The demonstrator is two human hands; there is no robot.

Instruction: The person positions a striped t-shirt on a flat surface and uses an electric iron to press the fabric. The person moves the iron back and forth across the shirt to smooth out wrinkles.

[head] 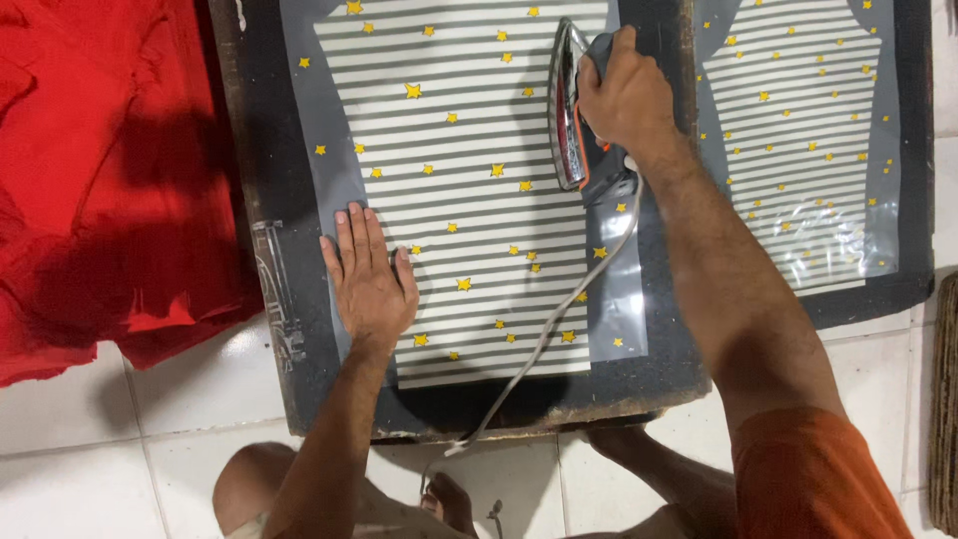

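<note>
At the bottom of the view the person's bent knees and a bare foot [449,504] show above the white tiled floor [90,439], and a grey cord [544,334] runs from near the foot up across the work.

Just beyond, a dark padded board [649,369] lies on the floor. On it rests a clear film sheet [469,200] printed with pale stripes and small yellow stars. Its long axis runs away from the person, while the stripes cross it from side to side.

The left hand [367,274] lies flat and open on the near left edge of the sheet, fingers spread and pointing away, pressing it down and holding nothing.

Farther up and to the right, the right hand [624,95] is closed around the handle of an iron [579,110]. The iron sits on the right side of the sheet near its far end, its long axis in line with the sheet's length. It seems tilted onto one edge, showing its shiny plate, though the angle makes that hard to judge. So the iron lies up and right of the flat hand, with the unpressed width of the sheet between them.

To the right a second striped, starred sheet [798,150] lies on another dark board [913,150]. On the left a heap of red cloth [100,170] covers the floor.
</note>
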